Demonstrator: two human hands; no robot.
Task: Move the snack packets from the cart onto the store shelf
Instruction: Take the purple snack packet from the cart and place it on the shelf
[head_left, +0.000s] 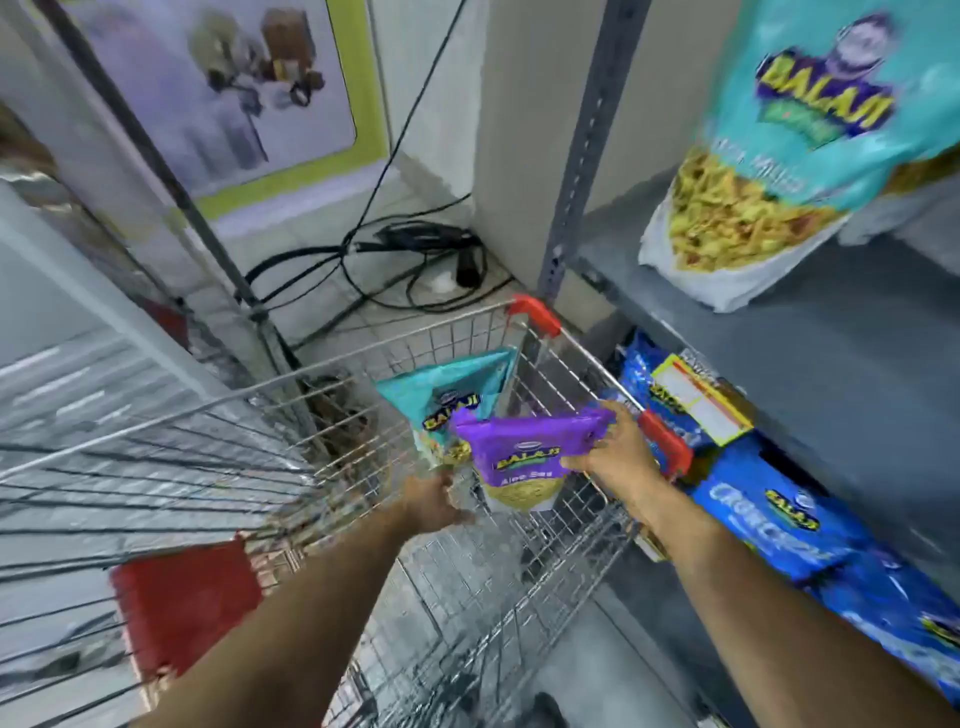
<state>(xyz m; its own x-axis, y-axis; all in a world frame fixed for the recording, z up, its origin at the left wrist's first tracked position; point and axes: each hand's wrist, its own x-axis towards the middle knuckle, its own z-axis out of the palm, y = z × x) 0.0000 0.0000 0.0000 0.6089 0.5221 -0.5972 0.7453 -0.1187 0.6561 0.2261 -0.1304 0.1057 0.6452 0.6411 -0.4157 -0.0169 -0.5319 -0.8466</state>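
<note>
A wire shopping cart (457, 338) with red corner guards stands before me, left of the grey store shelf (810, 332). My right hand (615, 457) grips a purple snack packet (519, 457) by its right edge, above the cart's far end. Behind it a teal snack packet (447, 395) leans against the cart's far wall. My left hand (434, 501) reaches in just below the teal packet, its lower edge at my fingers; the grip itself is hidden. A large teal packet (769, 171) stands on the upper shelf at top right.
Blue snack packets (779, 519) fill the lower shelf to the right, one with a yellow label (698, 400). Black cables (415, 260) lie on the tiled floor beyond the cart. A metal pole (208, 228) and a poster (249, 93) are at the back left.
</note>
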